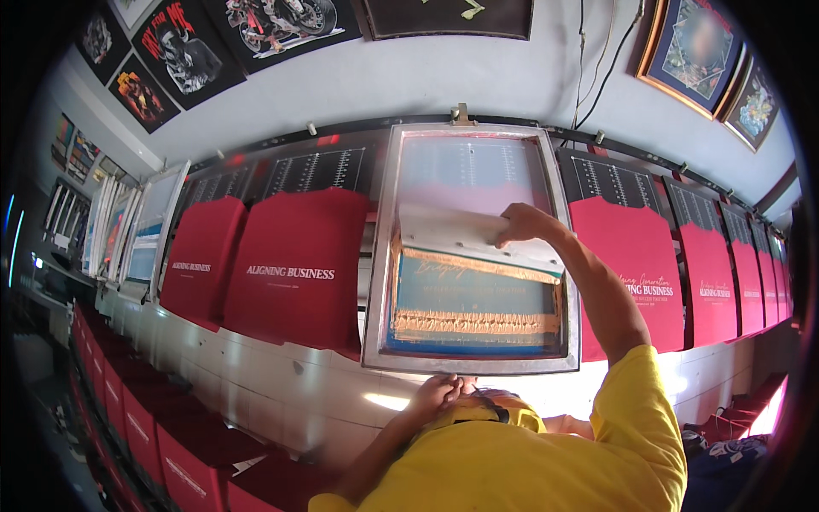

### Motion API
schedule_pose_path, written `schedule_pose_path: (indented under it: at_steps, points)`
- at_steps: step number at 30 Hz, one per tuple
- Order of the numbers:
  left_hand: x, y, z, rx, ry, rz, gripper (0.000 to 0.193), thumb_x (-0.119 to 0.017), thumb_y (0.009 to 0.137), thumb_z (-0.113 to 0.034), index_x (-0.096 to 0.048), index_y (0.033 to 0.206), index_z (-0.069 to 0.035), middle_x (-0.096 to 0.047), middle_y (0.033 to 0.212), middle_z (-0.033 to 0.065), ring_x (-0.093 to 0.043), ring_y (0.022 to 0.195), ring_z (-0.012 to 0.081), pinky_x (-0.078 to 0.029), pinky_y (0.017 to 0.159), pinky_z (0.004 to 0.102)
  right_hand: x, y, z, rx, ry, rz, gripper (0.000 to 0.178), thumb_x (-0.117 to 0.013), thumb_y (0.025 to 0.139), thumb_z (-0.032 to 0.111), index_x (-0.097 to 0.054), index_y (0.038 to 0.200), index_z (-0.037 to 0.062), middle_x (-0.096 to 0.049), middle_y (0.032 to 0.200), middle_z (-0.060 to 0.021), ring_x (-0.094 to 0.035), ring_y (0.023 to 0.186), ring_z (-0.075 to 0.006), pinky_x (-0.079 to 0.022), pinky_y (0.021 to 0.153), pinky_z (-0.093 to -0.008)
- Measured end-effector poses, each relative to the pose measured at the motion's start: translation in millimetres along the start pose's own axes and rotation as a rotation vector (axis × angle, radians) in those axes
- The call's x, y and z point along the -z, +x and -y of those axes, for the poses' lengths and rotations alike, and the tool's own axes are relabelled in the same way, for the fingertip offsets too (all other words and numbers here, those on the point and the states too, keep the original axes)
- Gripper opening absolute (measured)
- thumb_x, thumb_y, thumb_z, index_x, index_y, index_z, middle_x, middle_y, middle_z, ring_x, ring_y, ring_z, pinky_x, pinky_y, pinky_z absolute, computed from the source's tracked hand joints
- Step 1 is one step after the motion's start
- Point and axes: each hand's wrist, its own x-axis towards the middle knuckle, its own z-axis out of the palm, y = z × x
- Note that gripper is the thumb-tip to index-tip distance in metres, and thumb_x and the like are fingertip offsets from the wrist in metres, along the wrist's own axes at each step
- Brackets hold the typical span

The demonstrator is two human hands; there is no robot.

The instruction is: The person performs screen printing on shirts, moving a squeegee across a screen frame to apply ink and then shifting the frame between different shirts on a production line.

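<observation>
- On the long printing table, at the middle of the view, a metal-framed printing screen [472, 247] lay flat over one of the red shirts, its mesh smeared with golden ink over a blue stencil
- The person's right hand [522, 224] was closed round the right end of a pale, long squeegee [465, 232] that lay across the screen at about twelve o'clock from the person's yellow-clad chest; the fingers were wrapped over the handle, clamped on it
- The left hand [437, 394] rested at the near rail of the frame, at about six o'clock of the screen, fingers curled against the edge; whether it truly gripped the rail or only pressed it I could not tell
- I judged the squeegee stiff along its handle and light enough for one hand, but its inked blade looked slick, so the dry upper handle was the place to hold
- The frame looked rigid, the mesh taut and easily harmed; the rails, not the mesh, were the place to take it
- Red shirts [295, 266] lay at nine o'clock and more red shirts [633, 273] at three o'clock, each on its own board; framed prints [701, 49] hung on the wall beyond
</observation>
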Motion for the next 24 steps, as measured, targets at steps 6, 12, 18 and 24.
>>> schedule_pose_path:
  at_steps: [6,12,18,24]
  points:
    - [9.1,7.9,24.1,0.178,-0.451,0.061,0.026,-0.042,0.107,-0.022,-0.054,0.091,-0.006,-0.041,0.063,-0.0032,-0.036,0.052,0.0074,-0.03,0.05,0.0238,-38.7,-89.2,60.0,-0.004,-0.14,-0.023,0.035,-0.073,0.072,0.033,-0.072,0.1,0.0133,-0.071,0.086,-0.0085,-0.069,0.086,-0.0234,-0.056,0.077,-0.0367]
    - [9.9,4.7,16.5,0.285,-0.519,0.07,0.032,-0.039,0.108,-0.027,-0.059,0.101,-0.004,-0.047,0.065,-0.0018,-0.04,0.053,0.0065,-0.032,0.051,0.0217,-132.2,-170.8,97.6,0.136,-0.347,-0.542,0.022,-0.073,0.071,0.023,-0.061,0.086,0.0111,-0.061,0.086,-0.0034,-0.064,0.084,-0.0231,-0.055,0.072,-0.0389]
    - [27.3,-22.5,-58.4,-0.545,0.689,-0.242,0.034,-0.061,0.094,-0.028,-0.061,0.115,-0.001,-0.062,0.095,0.0087,-0.06,0.087,0.0174,-0.047,0.077,0.0314,-113.3,-172.1,107.2,0.082,-0.281,-0.458,0.015,-0.068,0.078,0.016,-0.06,0.088,0.009,-0.062,0.087,-0.0051,-0.065,0.086,-0.0233,-0.056,0.073,-0.0379]
    - [82.3,16.3,-104.1,-0.489,1.615,-0.326,0.029,-0.068,0.069,-0.009,-0.067,0.095,0.002,-0.06,0.113,0.0176,-0.055,0.112,0.0317,-0.044,0.096,0.0456,-112.7,-178.2,92.8,0.135,-0.353,-0.515,0.02,-0.062,0.085,0.012,-0.059,0.104,0.0072,-0.06,0.098,-0.0084,-0.065,0.087,-0.0242,-0.056,0.075,-0.0361]
